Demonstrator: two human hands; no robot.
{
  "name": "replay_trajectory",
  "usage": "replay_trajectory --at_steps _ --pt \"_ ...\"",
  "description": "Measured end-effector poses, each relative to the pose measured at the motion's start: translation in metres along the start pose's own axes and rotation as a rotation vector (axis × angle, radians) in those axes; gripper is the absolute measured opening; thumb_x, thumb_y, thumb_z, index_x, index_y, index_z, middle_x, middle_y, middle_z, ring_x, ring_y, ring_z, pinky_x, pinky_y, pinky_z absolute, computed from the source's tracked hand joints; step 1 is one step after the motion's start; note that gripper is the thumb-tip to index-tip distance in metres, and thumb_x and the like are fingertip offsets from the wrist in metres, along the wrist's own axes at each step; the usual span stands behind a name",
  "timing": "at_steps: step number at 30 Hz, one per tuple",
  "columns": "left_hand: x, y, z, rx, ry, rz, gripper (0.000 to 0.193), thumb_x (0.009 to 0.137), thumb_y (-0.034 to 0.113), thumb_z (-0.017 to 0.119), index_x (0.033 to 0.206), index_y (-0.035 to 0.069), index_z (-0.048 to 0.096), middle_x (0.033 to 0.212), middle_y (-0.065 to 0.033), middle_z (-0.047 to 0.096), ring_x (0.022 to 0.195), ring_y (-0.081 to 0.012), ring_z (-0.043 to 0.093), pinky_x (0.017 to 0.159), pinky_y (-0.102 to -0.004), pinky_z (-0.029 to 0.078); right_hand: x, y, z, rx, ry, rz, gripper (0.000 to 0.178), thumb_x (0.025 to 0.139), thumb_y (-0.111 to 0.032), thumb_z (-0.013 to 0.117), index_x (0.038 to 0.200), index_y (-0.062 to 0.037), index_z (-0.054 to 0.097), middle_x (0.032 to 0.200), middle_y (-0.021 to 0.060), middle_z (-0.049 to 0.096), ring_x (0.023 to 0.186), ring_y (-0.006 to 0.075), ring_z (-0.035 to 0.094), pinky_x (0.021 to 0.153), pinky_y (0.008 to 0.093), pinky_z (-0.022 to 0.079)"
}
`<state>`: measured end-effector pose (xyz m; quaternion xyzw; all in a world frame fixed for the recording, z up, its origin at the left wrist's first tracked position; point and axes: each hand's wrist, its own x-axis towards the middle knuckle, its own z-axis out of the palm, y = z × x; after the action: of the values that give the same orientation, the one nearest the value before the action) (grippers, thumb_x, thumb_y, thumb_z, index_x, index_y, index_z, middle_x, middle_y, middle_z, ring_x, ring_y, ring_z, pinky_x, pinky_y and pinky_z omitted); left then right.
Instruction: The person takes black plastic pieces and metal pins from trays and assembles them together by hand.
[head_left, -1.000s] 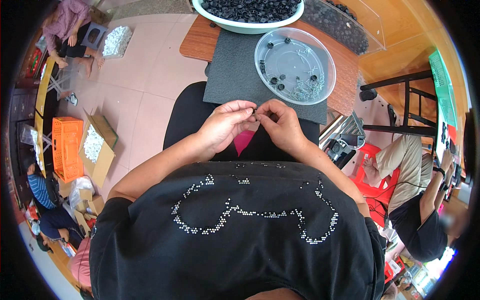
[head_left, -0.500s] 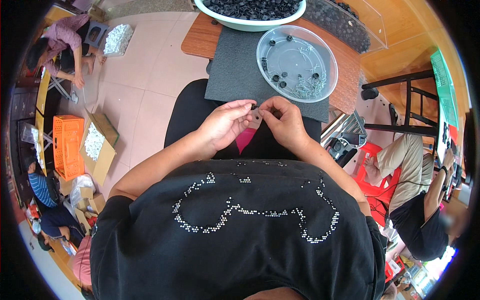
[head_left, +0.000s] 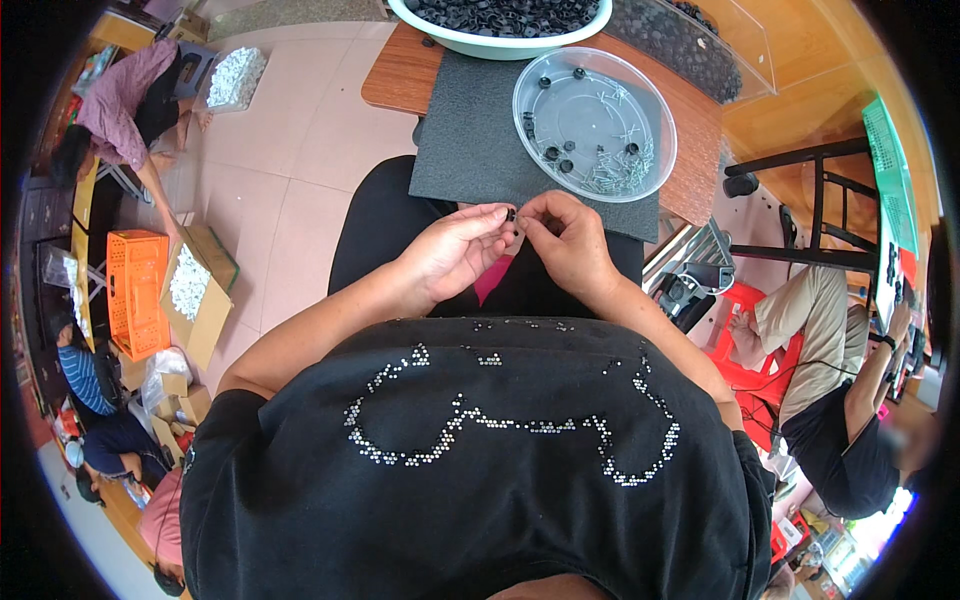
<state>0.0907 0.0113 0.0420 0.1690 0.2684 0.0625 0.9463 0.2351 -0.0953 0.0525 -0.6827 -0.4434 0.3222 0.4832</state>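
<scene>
Close together over my lap, both hands work just in front of the dark grey mat (head_left: pixel 470 130). Thumb and fingertips of my left hand (head_left: pixel 462 248) pinch a small black plastic part (head_left: pixel 511 215). My right hand (head_left: pixel 568 245) is closed in a pinch right beside that part; whatever its fingertips hold is too small to make out. Beyond the hands stands a round clear plastic tray (head_left: pixel 588 90), with a few black round pieces (head_left: pixel 552 154) and a pile of thin silvery pins (head_left: pixel 615 175) in it.
A pale green basin (head_left: pixel 480 46) full of black parts stands at the table's far side. A wooden table (head_left: pixel 395 75) bears the mat. To the left are an orange crate (head_left: pixel 138 290) and a cardboard box (head_left: pixel 205 335) of white pieces. Other people work at both sides.
My fingertips have parted slightly, and the black part shows more plainly in my left hand. At the upper left a person now reaches an arm toward the cardboard box.
</scene>
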Motion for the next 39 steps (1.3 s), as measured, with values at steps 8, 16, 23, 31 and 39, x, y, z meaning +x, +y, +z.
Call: replay_trajectory --at_steps 8,16,23,31,39 --pt "-0.003 -0.002 0.004 0.180 0.056 0.043 0.019 0.091 0.012 0.052 0.107 0.003 0.054 0.093 -0.0048 0.061 0.083 -0.0121 0.060 0.074 -0.0222 0.050 -0.001 -0.009 -0.003 -0.127 0.033 -0.084 0.002 0.078 0.001 0.062 0.079 0.0002 0.061 0.072 0.0048 0.057 0.061 0.0102 0.055 0.054 0.0234 0.044" --pt "-0.007 -0.005 0.008 0.389 0.068 0.126 0.015 0.090 0.009 0.054 0.103 0.001 0.058 0.091 -0.0066 0.062 0.082 -0.0125 0.059 0.076 -0.0257 0.049 -0.006 -0.014 -0.001 -0.269 0.028 -0.218 0.005 0.074 0.000 0.063 0.079 -0.0008 0.062 0.070 0.0086 0.057 0.059 0.0165 0.056 0.053 0.0274 0.045" --pt "-0.007 -0.001 0.006 0.217 0.008 0.103 0.018 0.091 0.011 0.053 0.104 0.000 0.057 0.091 -0.0075 0.062 0.081 -0.0134 0.059 0.076 -0.0253 0.050 -0.004 -0.010 0.001 0.220 -0.031 0.130 0.005 0.081 0.001 0.062 0.085 0.0028 0.060 0.079 0.0056 0.063 0.069 0.0094 0.060 0.061 0.0222 0.048" --pt "-0.010 0.002 0.003 0.101 -0.060 0.048 0.020 0.091 0.013 0.052 0.105 0.000 0.055 0.091 -0.0068 0.061 0.081 -0.0131 0.059 0.076 -0.0238 0.049 -0.006 -0.006 0.008 0.341 0.034 0.101 0.004 0.080 0.000 0.063 0.082 0.0027 0.061 0.074 0.0052 0.065 0.068 0.0081 0.061 0.060 0.0214 0.049" --pt "-0.016 -0.003 -0.005 0.070 -0.101 -0.013 0.019 0.092 0.014 0.051 0.107 0.002 0.055 0.094 -0.0029 0.060 0.085 -0.0100 0.057 0.077 -0.0211 0.047 -0.011 -0.013 0.015 0.330 -0.009 0.051 0.005 0.084 0.001 0.060 0.080 0.0017 0.058 0.072 0.0048 0.062 0.067 0.0092 0.060 0.062 0.0210 0.048"
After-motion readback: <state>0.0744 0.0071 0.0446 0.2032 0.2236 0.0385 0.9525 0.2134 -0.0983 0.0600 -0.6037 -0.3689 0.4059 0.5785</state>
